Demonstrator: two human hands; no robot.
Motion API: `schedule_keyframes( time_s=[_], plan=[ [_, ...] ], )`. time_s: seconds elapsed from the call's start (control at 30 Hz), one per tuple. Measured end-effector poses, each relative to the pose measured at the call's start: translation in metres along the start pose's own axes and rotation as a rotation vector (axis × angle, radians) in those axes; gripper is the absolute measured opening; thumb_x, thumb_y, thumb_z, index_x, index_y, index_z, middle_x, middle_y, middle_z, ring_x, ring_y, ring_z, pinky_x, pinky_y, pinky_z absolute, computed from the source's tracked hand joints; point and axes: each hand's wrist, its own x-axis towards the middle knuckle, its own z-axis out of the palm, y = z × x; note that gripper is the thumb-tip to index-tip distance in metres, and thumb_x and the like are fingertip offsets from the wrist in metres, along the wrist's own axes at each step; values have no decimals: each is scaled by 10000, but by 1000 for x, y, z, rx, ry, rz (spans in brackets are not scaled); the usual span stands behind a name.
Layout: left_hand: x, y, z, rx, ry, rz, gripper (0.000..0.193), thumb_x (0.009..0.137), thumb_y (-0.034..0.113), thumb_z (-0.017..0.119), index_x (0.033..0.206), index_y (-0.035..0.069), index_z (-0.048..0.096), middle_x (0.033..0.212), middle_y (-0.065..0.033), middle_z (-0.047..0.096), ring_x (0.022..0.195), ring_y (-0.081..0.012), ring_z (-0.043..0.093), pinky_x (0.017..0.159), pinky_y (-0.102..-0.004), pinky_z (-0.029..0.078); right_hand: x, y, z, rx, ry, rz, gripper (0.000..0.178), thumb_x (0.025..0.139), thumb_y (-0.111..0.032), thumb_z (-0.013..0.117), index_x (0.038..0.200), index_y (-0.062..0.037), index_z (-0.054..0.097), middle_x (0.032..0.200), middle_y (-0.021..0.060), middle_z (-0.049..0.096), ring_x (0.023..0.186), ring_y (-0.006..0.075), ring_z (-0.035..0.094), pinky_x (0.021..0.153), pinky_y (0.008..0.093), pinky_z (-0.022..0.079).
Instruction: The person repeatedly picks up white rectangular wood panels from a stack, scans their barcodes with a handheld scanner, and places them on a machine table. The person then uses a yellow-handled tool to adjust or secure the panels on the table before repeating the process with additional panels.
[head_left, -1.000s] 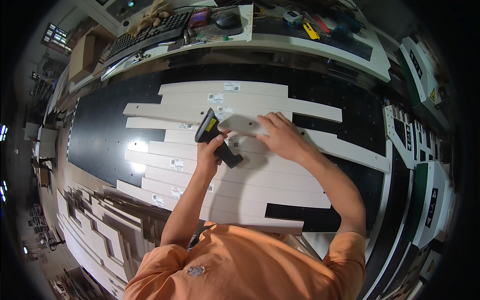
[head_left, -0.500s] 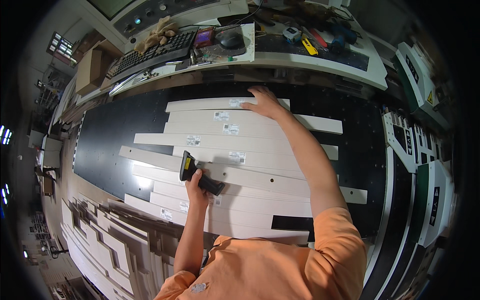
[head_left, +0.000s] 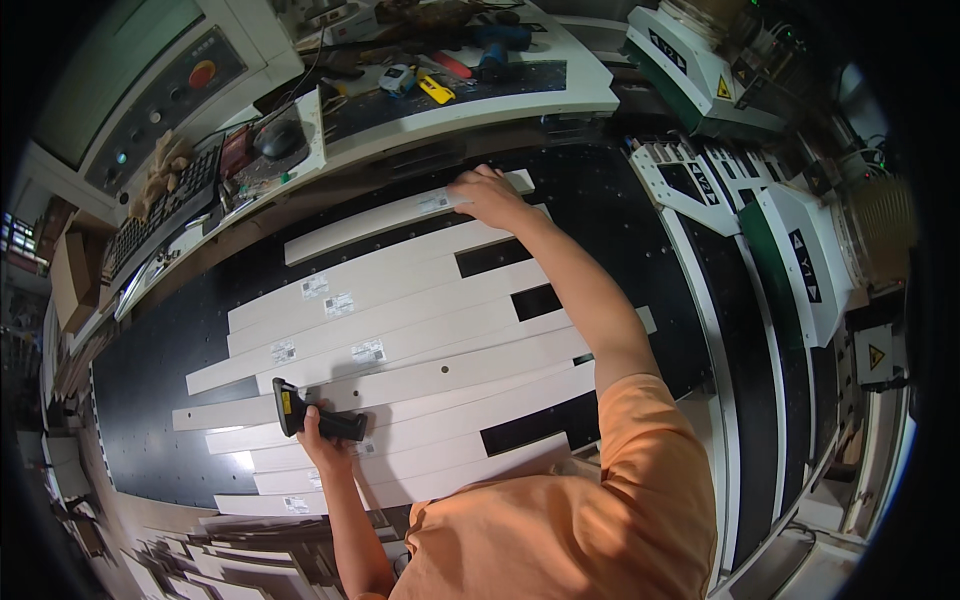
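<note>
My left hand [head_left: 322,442] is wrapped round the grip of a black handheld barcode scanner [head_left: 346,427], held above several white strips [head_left: 400,276]. These long flat boards lie side by side on a black perforated table; some carry small printed labels, others a round hole. At the far side my right hand [head_left: 490,200] grips one labelled white strip [head_left: 345,229], fingers over its far edge and thumb at its near edge beside the label. A dark gap separates that strip from its neighbour.
Beyond the black table [head_left: 150,370], a ledge holds a keyboard [head_left: 165,215], a mouse [head_left: 280,138], a tape measure [head_left: 397,80] and a yellow cutter [head_left: 435,88]. White machine heads [head_left: 800,260] stand at right. More boards [head_left: 220,570] are stacked at the near left.
The strip under my right hand has moved away from its neighbour, leaving a gap. My view has turned to the right. The scanner stays in my left hand.
</note>
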Motion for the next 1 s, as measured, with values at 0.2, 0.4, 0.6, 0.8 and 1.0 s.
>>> schedule_keyframes(
  time_s=[0.2,0.4,0.6,0.8,1.0],
  plan=[
    [2,-2,-3,5,-68,4,414,889,467,661,1019,76,630,676,-21,553,469,-124,537,357,-256,341,-38,36,-24,-341,247,466,225,879,-104,634,1064,-12,722,1208,201,602,1170,357,523,965,457,437],
    [5,-2,-3,72,-53,25,422,893,473,660,1026,73,653,694,-12,555,474,-118,518,373,-260,361,-17,20,8,-116,347,690,321,940,-221,614,1079,66,647,1120,252,646,1083,395,610,975,485,488],
    [4,-3,-2,75,15,32,425,876,462,683,1011,59,673,674,20,511,443,-72,430,371,-225,321,24,50,31,-63,596,685,394,933,-180,608,1136,158,596,1279,350,567,1275,456,510,1169,499,334],
    [8,-6,-12,62,-2,14,457,882,492,681,1055,69,677,743,13,567,520,-80,506,423,-221,378,14,111,18,-100,512,742,404,908,-156,616,1162,159,601,1347,377,515,1374,459,425,1222,495,264],
    [14,-13,-29,23,-28,-10,453,908,449,659,1100,39,664,1000,-60,632,791,-159,640,608,-301,569,-38,184,-22,-97,421,694,235,917,-142,608,1041,34,703,1341,311,575,1399,385,436,1251,426,249]
  ],
)
